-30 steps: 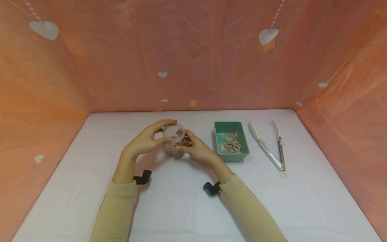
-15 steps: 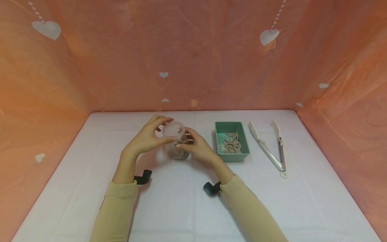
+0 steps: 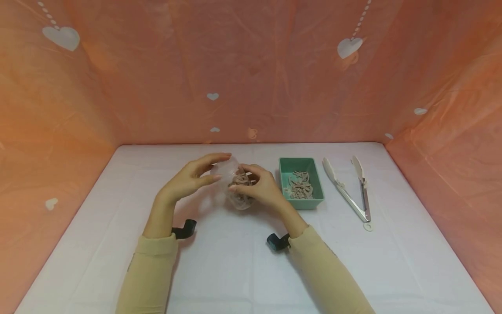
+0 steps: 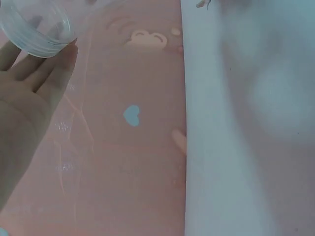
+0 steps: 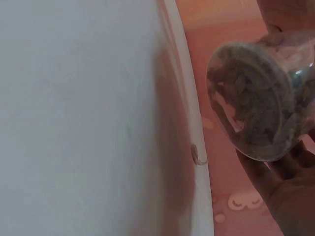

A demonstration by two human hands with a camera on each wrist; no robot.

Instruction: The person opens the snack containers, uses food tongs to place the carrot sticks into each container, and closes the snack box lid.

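A clear jar (image 3: pixel 240 201) holding grey-brown strips is tilted between both hands, its base toward the lower right in the head view. My right hand (image 3: pixel 264 187) grips its side near the base; the right wrist view shows strips through the round bottom of the jar (image 5: pixel 251 105). Around the ridged, see-through top end, my left hand (image 3: pixel 184 179) has its thumb on the near side and fingers on the far side. From the left wrist, fingertips of the left hand (image 4: pixel 29 105) show against the rim of the jar (image 4: pixel 37 46).
Right of the jar stands a green rectangular tray (image 3: pixel 301 203) with more grey-brown strips inside. Beyond it, spread tongs (image 3: pixel 353 205) with pale tips lie on the white table (image 3: pixel 235 270). A small loose strip (image 5: pixel 198 156) lies near the table's far edge. Orange sheeting (image 3: pixel 255 78) walls the back and sides.
The jar has gone from nearly upright to tilted, its base swinging right with my right hand. My left fingers lifted slightly off the rim, then came back down to it.
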